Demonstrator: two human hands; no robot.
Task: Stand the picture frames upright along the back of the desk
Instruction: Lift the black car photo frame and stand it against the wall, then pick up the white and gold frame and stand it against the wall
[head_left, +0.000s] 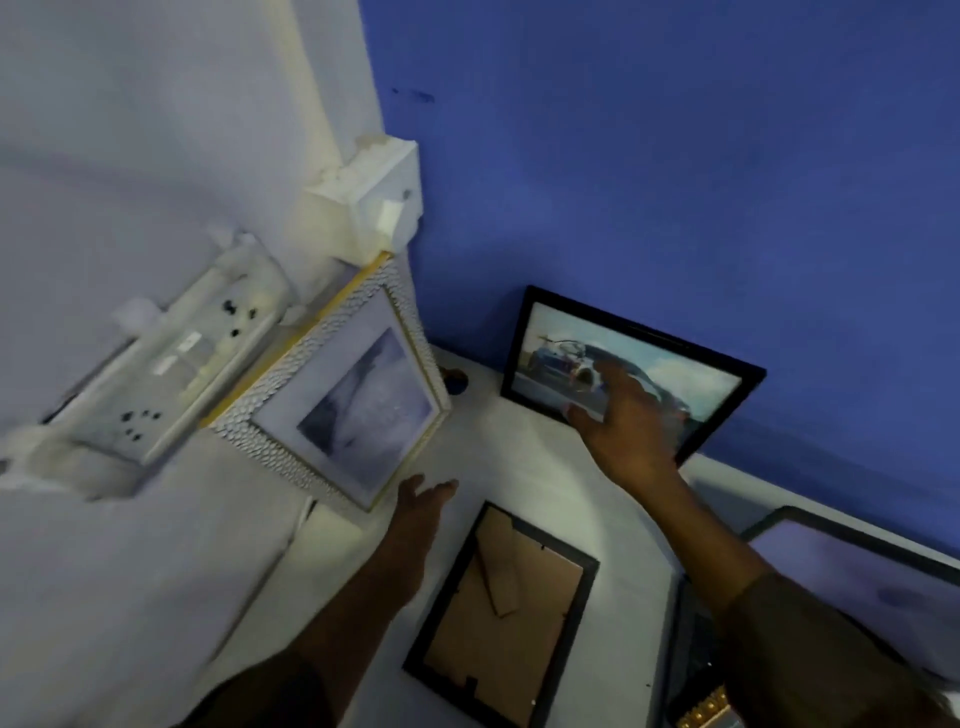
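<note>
A black-framed car picture (670, 364) stands upright against the blue wall at the back of the white desk (498, 441). My right hand (623, 421) is spread open over its lower edge, fingers apart; contact is unclear. A white textured frame (343, 400) with a grey picture leans in the corner. My left hand (421, 506) hovers open just below that frame's bottom corner, holding nothing. A black frame (506, 613) lies face down between my forearms, its brown backing and stand showing.
Another dark frame (857, 571) lies flat at the right, partly under my right sleeve, and a gold-edged frame corner (706, 712) peeks out at the bottom. White wall sockets (171, 374) and a switch box (379, 202) are mounted on the left wall.
</note>
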